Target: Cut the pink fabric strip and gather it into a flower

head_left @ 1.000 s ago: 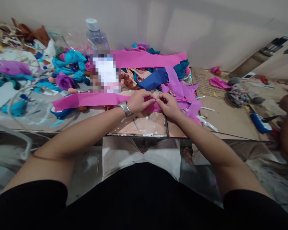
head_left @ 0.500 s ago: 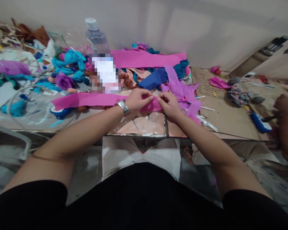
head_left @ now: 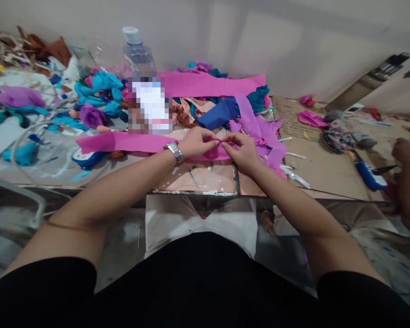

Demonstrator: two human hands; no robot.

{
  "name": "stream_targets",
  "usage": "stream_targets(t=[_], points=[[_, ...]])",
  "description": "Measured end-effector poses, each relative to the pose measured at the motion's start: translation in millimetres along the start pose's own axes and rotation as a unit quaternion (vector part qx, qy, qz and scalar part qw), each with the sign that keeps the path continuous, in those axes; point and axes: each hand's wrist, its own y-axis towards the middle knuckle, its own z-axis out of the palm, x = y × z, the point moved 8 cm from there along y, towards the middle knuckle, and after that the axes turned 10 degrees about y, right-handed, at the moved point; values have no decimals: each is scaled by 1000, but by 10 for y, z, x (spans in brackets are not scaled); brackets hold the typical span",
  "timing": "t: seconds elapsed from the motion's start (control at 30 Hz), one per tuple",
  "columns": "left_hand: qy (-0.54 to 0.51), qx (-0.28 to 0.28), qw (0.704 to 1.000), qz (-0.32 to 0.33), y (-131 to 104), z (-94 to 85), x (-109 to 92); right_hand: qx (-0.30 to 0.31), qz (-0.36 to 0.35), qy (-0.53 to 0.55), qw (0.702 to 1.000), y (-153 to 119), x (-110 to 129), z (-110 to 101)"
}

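A long pink strip (head_left: pixel 123 142) lies along the near part of the table, its left end over a blue and white object (head_left: pixel 89 159). My left hand (head_left: pixel 198 143), with a metal watch on the wrist, pinches the strip's top edge. Close beside it, my right hand (head_left: pixel 241 150) pinches the same edge with thumb and forefinger. Between the two hands the strip is bunched and hangs in a small fold. Behind them lie a second pink strip (head_left: pixel 215 85), a dark blue piece (head_left: pixel 218 114) and purple pieces (head_left: pixel 251 120).
At the left are a clear bottle (head_left: pixel 139 54), a blurred phone-like object (head_left: pixel 152 105) and blue scraps (head_left: pixel 105 81). Cardboard (head_left: pixel 314 168) on the right bears a grey bundle (head_left: pixel 338 136) and a blue tool (head_left: pixel 371 175). Another person's hand (head_left: pixel 408 152) is at the far right.
The strip's left end has shifted slightly to the right. Between my hands its edge is now more gathered, and my right hand has moved a little to the left and down.
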Motion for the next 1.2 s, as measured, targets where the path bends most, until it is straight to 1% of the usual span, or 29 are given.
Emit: stream_targets(t=[0.1, 0.23, 0.37, 0.53, 0.73, 1.03, 1.2], points=[[-13, -2, 1000, -8, 11, 9, 17, 2, -9, -14, 1000, -2, 62, -5], [-43, 9, 999, -22, 16, 39, 36, 4, -12, -26, 1000, -7, 96, -4], [-48, 19, 999, -18, 14, 43, 18, 9, -24, -41, 999, -16, 106, 5], [-39, 4, 999, -23, 11, 27, 21, 14, -45, -56, 997, -22, 135, 11], [-54, 9, 998, -43, 10, 45, 28, 18, -37, -60, 997, -15, 155, 20], [-47, 14, 998, -35, 8, 44, 11, 15, -32, -86, 996, -16, 132, 12], [-35, 3, 999, -33, 13, 28, -9, 9, -19, -97, 995, -12, 117, 5]])
